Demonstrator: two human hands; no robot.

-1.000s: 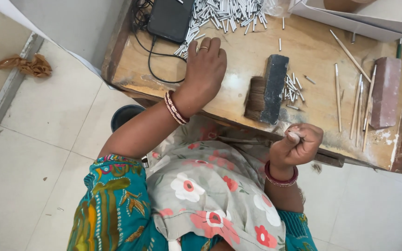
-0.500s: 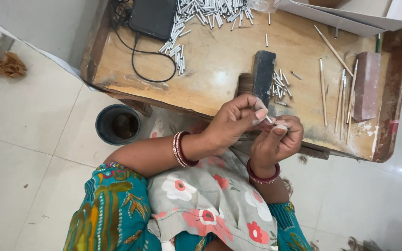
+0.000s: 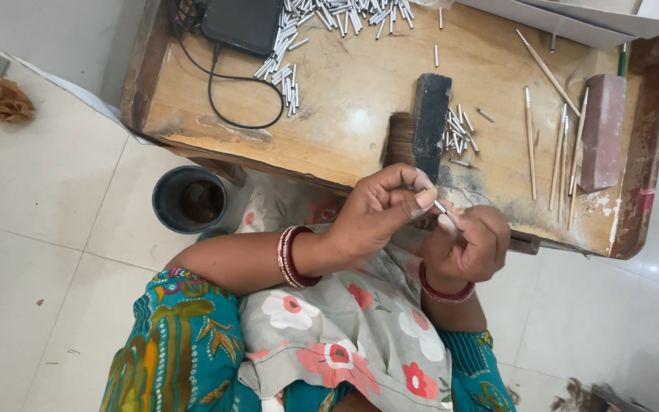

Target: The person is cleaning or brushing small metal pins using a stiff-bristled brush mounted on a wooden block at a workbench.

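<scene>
Both hands are meeting over the lap — the left hand (image 3: 379, 210) fingertips are pinching a small white tube (image 3: 439, 206) against the curled right hand (image 3: 467, 244), whose own grip I cannot tell — and it is risking slipping to the floor.

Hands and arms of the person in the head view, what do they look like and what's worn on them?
Both arms are bare of sleeves up to the teal patterned garment at the shoulders. The left hand has a stack of red and pale bangles at its wrist; the right hand has a red bangle. No gloves.
</scene>
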